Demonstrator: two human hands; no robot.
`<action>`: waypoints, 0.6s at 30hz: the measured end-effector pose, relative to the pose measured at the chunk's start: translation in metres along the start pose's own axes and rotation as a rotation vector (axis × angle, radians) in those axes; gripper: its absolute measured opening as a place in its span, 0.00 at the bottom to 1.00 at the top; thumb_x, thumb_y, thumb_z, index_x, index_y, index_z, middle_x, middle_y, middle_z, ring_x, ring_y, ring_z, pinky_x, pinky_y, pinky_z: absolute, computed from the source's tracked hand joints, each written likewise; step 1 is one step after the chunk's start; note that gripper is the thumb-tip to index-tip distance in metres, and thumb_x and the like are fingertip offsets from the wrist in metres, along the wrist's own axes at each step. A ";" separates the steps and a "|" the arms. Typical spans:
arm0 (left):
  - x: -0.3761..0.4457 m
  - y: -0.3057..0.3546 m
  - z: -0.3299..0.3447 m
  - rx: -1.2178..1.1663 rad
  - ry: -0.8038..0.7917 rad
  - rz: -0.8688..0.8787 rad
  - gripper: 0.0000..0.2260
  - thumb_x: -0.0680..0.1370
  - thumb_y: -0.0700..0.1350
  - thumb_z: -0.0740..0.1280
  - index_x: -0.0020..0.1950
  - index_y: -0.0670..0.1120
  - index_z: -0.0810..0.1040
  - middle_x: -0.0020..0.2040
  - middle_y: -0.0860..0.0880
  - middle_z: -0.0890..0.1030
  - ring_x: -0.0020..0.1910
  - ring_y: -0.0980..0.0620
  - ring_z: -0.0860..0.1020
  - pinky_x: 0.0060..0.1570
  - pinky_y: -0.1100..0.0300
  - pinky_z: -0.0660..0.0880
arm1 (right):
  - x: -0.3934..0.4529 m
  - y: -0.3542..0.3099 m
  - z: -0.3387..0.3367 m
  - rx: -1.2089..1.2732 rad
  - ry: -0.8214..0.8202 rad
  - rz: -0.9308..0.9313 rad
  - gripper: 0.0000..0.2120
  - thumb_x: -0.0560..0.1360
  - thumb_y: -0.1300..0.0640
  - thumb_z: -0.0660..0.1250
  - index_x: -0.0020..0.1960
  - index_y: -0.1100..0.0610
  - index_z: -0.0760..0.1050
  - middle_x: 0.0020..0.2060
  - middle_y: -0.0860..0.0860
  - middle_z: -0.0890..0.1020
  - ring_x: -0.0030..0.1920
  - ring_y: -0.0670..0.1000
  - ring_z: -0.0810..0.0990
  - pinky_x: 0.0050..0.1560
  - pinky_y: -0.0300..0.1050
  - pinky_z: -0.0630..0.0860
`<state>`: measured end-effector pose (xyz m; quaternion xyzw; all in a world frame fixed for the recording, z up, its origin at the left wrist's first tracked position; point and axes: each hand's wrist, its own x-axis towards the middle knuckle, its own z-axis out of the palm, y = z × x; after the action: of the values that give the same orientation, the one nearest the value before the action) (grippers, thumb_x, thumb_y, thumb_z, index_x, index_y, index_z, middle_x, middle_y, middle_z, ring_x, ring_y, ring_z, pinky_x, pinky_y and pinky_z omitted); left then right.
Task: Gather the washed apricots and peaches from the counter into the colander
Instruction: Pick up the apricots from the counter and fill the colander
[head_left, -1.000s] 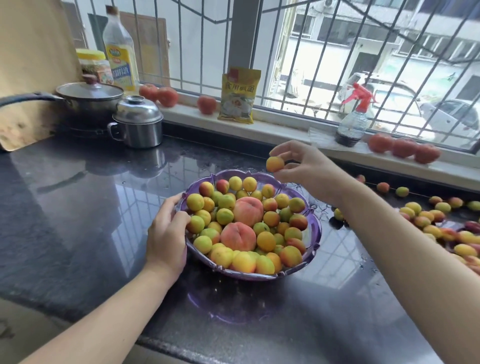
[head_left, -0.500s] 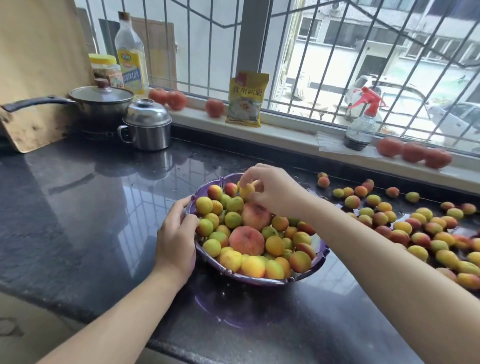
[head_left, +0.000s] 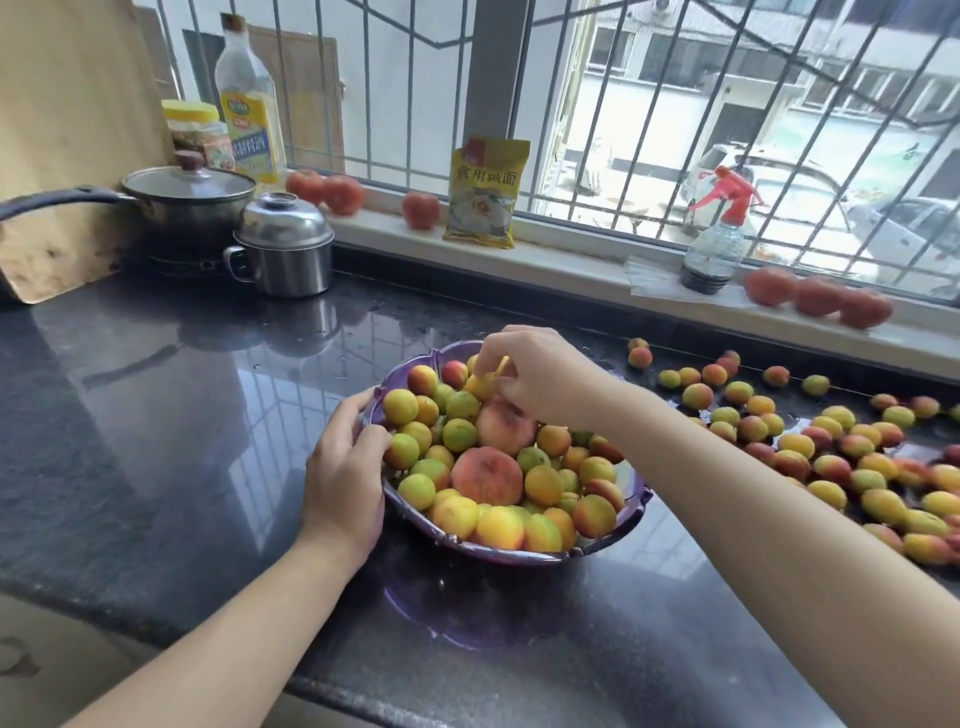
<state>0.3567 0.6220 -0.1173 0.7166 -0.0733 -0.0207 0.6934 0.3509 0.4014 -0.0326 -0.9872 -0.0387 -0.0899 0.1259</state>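
On the worktop (head_left: 156, 415), the purple colander (head_left: 509, 552) is heaped, its rim held by the left hand (head_left: 340, 467). The right hand (head_left: 540, 376), raised a second ago, has come down, pinching an apricot (head_left: 480, 385) onto the pile (dozens remain rightward).

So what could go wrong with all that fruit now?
The purple colander is already heaped, so the apricot in the right hand might roll off the pile. The left hand only steadies the rim. Loose apricots on the wet counter could roll away too.
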 end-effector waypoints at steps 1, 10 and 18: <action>0.001 -0.001 0.000 -0.005 0.001 -0.005 0.20 0.72 0.51 0.61 0.61 0.58 0.82 0.51 0.63 0.85 0.55 0.58 0.82 0.60 0.47 0.79 | -0.001 0.002 -0.001 0.017 0.004 -0.003 0.12 0.77 0.62 0.67 0.56 0.49 0.81 0.53 0.45 0.79 0.52 0.46 0.78 0.52 0.45 0.80; 0.008 -0.011 0.000 -0.063 0.005 0.017 0.20 0.70 0.51 0.63 0.60 0.57 0.83 0.54 0.56 0.86 0.61 0.45 0.82 0.66 0.34 0.76 | -0.017 0.123 -0.004 0.049 0.406 0.555 0.13 0.77 0.64 0.62 0.54 0.54 0.83 0.53 0.53 0.83 0.55 0.56 0.80 0.56 0.45 0.74; 0.012 -0.018 0.000 -0.104 -0.009 0.043 0.18 0.71 0.48 0.63 0.57 0.57 0.84 0.54 0.50 0.86 0.61 0.40 0.82 0.66 0.30 0.74 | -0.007 0.183 0.020 -0.496 0.058 0.588 0.25 0.77 0.57 0.63 0.74 0.52 0.69 0.74 0.60 0.65 0.70 0.65 0.68 0.71 0.56 0.66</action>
<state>0.3697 0.6210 -0.1338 0.6777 -0.0907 -0.0127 0.7297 0.3655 0.2297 -0.0974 -0.9537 0.2726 -0.0843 -0.0952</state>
